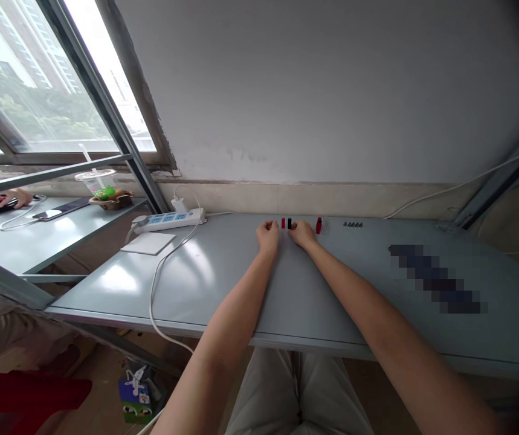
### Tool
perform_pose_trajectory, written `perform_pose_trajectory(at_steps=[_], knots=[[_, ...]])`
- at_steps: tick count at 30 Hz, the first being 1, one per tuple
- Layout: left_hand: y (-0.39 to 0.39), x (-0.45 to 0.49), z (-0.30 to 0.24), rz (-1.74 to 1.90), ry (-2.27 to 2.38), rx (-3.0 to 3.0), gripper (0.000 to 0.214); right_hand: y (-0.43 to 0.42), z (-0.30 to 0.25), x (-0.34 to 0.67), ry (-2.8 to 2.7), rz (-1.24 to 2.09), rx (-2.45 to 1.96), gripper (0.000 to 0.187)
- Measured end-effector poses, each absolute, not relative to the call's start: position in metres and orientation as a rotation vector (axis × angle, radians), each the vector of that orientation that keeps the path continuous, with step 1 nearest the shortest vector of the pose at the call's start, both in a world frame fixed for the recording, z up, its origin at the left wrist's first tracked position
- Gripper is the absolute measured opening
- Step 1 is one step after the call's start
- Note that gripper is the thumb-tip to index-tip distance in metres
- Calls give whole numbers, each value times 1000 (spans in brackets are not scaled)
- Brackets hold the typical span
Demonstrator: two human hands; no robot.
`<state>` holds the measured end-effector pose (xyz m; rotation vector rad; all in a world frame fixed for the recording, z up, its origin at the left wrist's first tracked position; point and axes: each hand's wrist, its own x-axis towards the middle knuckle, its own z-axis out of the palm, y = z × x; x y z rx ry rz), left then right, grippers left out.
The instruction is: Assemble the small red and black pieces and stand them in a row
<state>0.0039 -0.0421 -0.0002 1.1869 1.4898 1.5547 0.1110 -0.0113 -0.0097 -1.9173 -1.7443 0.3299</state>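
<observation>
At the far side of the grey desk (232,284), both hands rest close together near the wall. My left hand (268,234) is closed, its fingers curled just left of a small red block (283,223); whether anything is between its fingertips is too small to make out. A small black block (289,223) stands upright beside the red one. The fingertips of my right hand (303,233) are closed at the lower part of the black block. Right of that hand is another red piece (318,225), with a small clear piece (325,226) against it.
Several small metal pieces (353,225) lie in a row further right. A pixelated dark object (435,279) lies on the right. To the left are a white power strip (168,220), a flat white box (148,243) and a cable (154,284). Another person's hand (17,197) shows far left.
</observation>
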Motion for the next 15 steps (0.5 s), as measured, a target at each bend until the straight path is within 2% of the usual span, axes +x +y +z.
perform_pose_trajectory(at_steps=[15], knots=[[-39,7,-4,1592,1435,1175,13,-9,-7,109,-1774,337,-1985,23]])
